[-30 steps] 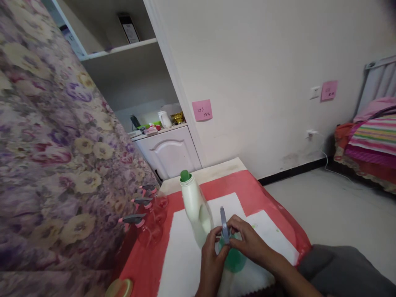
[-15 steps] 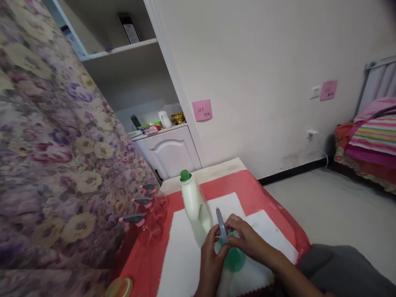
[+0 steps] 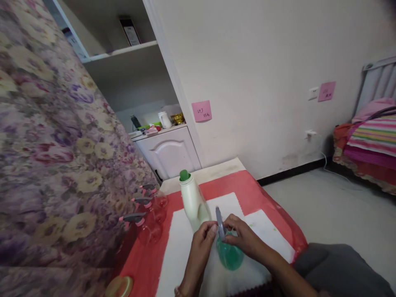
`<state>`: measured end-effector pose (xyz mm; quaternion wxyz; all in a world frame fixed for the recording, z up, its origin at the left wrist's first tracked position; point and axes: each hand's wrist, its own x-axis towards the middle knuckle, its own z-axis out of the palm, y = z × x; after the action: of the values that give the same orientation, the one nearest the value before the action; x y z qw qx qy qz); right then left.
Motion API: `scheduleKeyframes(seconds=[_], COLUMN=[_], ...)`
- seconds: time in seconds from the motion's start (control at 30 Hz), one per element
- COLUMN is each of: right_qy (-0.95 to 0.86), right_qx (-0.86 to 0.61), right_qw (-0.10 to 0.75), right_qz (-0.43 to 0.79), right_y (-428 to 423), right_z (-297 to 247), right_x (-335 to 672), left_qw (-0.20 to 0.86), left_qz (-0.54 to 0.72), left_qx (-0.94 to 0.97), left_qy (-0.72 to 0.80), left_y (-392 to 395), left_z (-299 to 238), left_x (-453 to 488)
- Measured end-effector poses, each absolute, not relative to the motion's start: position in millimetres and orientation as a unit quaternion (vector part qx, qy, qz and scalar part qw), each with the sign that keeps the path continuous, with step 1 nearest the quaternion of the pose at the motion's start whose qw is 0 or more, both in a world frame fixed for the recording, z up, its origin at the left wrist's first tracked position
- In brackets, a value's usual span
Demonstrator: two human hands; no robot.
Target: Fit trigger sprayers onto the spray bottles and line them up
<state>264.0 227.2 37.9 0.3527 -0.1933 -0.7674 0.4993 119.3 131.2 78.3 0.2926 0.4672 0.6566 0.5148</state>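
A clear spray bottle (image 3: 230,256) with green liquid stands on the white cloth in front of me. Its grey spray head (image 3: 220,225) points up and away from me. My right hand (image 3: 244,236) is closed around the right side of the head and the bottle's neck. Just left of the head is my left hand (image 3: 199,243), thumb and forefinger pinched together; whether they touch the head or hold anything I cannot make out. Behind it stands a pale green jug (image 3: 193,198) with a green spout insert in its open neck.
Several clear spray bottles (image 3: 148,231) with grey and pink heads line the table's left edge. A yellowish round lid (image 3: 120,286) lies at the front left. White cloths (image 3: 175,255) cover part of the red tablecloth (image 3: 139,268). A floral curtain (image 3: 62,165) hangs close on the left.
My left hand has come off the bottle's neck and shifted left and slightly up, its fingers now pinched. My right hand stays at the spray head, and more of the green bottle shows.
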Motion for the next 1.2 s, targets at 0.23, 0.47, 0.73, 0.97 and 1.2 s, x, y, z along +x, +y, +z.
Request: scheduleKeyframes(seconds=[0.23, 0.47, 0.73, 0.97, 1.2], right_qy=[-0.755, -0.752, -0.724, -0.750, -0.697], right_qx=[-0.180, -0.196, -0.315, -0.185, -0.266], right_qw=[0.358, 0.366, 0.403, 0.371, 0.439], right_qz=[0.519, 0.512, 0.463, 0.515, 0.500], right_y=[230, 232, 215, 221, 218], right_z=[35, 32, 31, 34, 25], right_x=[262, 262, 251, 264, 251], left_qw=[0.392, 0.394, 0.335, 0.329, 0.315], left_qz=[0.553, 0.574, 0.574, 0.566, 0.580], left_qx=[0.423, 0.414, 0.414, 0.437, 0.428], left_qy=[0.601, 0.586, 0.622, 0.617, 0.618], left_y=[146, 146, 148, 149, 145], left_z=[72, 66, 58, 57, 62], left_x=[125, 128, 134, 130, 138])
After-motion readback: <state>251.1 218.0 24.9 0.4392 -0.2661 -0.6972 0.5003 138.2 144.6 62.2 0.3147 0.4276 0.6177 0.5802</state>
